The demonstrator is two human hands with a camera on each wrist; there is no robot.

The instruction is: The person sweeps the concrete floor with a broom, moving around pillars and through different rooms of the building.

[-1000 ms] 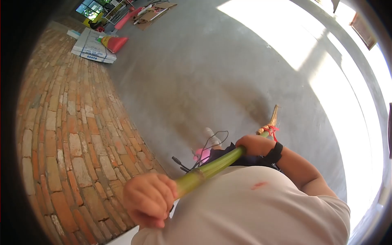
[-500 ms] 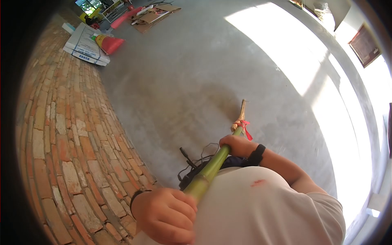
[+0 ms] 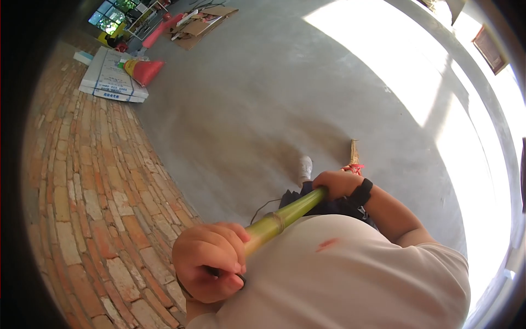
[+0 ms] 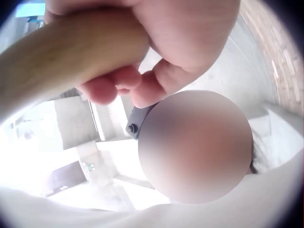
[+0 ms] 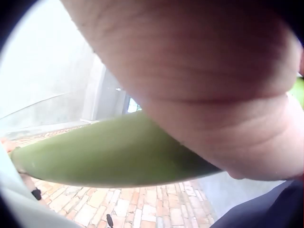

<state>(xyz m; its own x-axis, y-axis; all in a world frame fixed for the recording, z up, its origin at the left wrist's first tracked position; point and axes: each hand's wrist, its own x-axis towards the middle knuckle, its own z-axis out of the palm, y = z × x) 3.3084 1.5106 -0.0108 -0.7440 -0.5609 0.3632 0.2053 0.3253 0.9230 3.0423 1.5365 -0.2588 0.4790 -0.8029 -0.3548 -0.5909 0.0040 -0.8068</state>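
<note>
A green bamboo pole (image 3: 296, 210) slants across the front of the light shirt (image 3: 356, 268) in the head view. My left hand (image 3: 208, 263) grips its near, paler end at lower left; the left wrist view shows the fingers (image 4: 109, 88) curled round the tan pole (image 4: 71, 52). Farther along, my right hand (image 3: 337, 183) wraps the pole, and the right wrist view has the green shaft (image 5: 114, 152) passing under that hand (image 5: 204, 85). Beyond the right hand, a brown, dry-looking end piece (image 3: 354, 151) is bound with red ties (image 3: 353, 168); its lower part is hidden.
Grey floor (image 3: 246, 82) lies ahead, with bright sunlight (image 3: 383, 60) on the right. A brick surface (image 3: 104, 192) runs along the left. White flat boxes (image 3: 112, 77) with a red bag (image 3: 147, 72) and cardboard (image 3: 200, 27) lie farther off. A white shoe (image 3: 306, 169) shows in front.
The pole's tied far end swung left, then back right. My left hand dropped and moved right, then rose and moved left again. Both hands keep their hold, and a shoe shows again in front.
</note>
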